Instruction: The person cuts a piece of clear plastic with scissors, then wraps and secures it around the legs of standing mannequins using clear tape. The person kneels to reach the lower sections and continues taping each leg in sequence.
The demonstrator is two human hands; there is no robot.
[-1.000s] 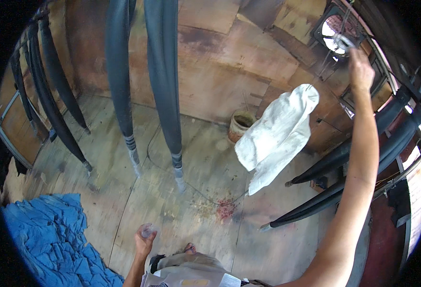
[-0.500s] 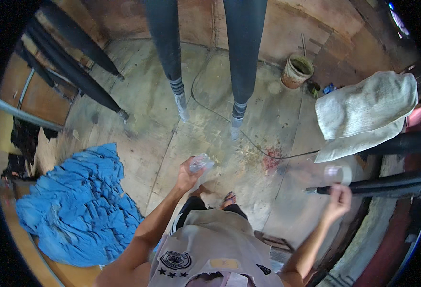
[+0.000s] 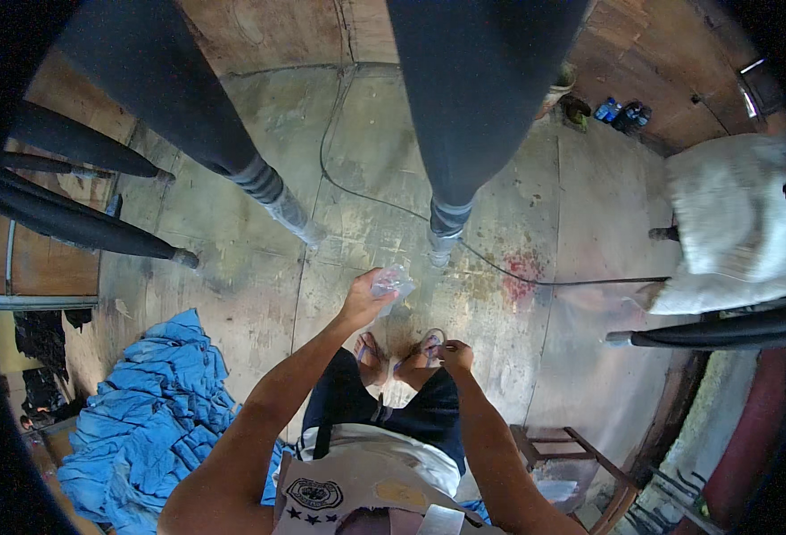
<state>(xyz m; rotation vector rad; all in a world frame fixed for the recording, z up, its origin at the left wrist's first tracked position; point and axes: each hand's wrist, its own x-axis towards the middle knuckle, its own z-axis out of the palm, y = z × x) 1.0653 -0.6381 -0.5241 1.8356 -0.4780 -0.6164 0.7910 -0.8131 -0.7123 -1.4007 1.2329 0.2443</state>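
My left hand (image 3: pixel 366 300) is closed around a crumpled piece of clear plastic (image 3: pixel 393 283), held out over the floor in front of my feet. My right hand (image 3: pixel 455 355) is beside my right foot in the view, its fingers pressed together; whether anything sits in them is too small to see. Ahead of both hands hangs a long dark cloth roll (image 3: pixel 482 98), its narrow lower end bound with grey wrapping (image 3: pixel 446 223). Another dark roll (image 3: pixel 179 98) slants down at the left, its tip (image 3: pixel 290 214) wrapped likewise.
A blue heap of cloth (image 3: pixel 148 419) lies at the lower left. A cable (image 3: pixel 384 207) crosses the floor (image 3: pixel 339 241). At the right are a white sack (image 3: pixel 732 214), a dark roll (image 3: pixel 714 335) and a wooden frame (image 3: pixel 580 450). Bottles (image 3: pixel 607 111) stand by the far wall.
My right hand has swung inward from the far right; the clear ring-shaped thing at its fingers no longer shows. My left hand still holds the plastic. The hanging rolls look nearer.
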